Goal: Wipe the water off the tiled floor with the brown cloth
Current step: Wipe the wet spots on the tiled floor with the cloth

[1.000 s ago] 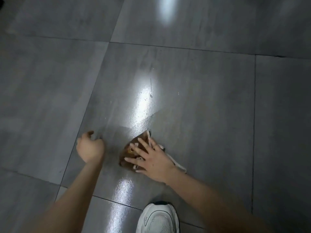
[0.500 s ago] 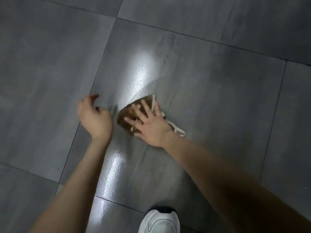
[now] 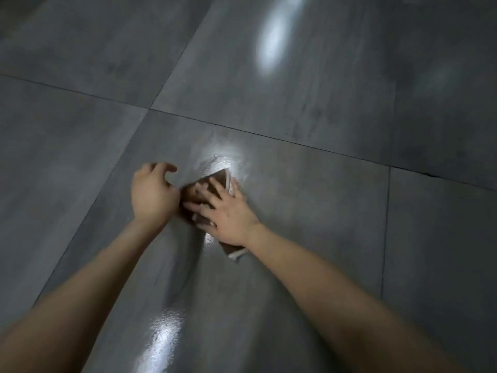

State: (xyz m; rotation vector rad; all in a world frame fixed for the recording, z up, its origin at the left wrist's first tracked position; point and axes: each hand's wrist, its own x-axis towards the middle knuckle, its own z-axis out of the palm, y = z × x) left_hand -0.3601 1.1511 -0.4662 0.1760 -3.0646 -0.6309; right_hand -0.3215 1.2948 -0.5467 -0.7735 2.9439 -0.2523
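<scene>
A brown cloth (image 3: 218,179) with a pale edge lies flat on the grey tiled floor (image 3: 309,205), mid-frame. My right hand (image 3: 226,211) presses down on it with fingers spread, covering most of it; a corner sticks out below the wrist. My left hand (image 3: 153,192) hovers just left of the cloth, fingers loosely curled, holding nothing. A wet sheen of water (image 3: 223,160) glints on the tile just beyond the cloth, and a second wet patch (image 3: 164,335) shines between my forearms.
Large grey tiles with dark grout lines (image 3: 269,134) run in every direction. A lamp's reflection (image 3: 271,47) glares on the far tile. No other objects are in view.
My right hand has pushed the cloth farther away along the tile. My left hand has followed beside it. The view has tilted forward, and the white shoe is out of frame.
</scene>
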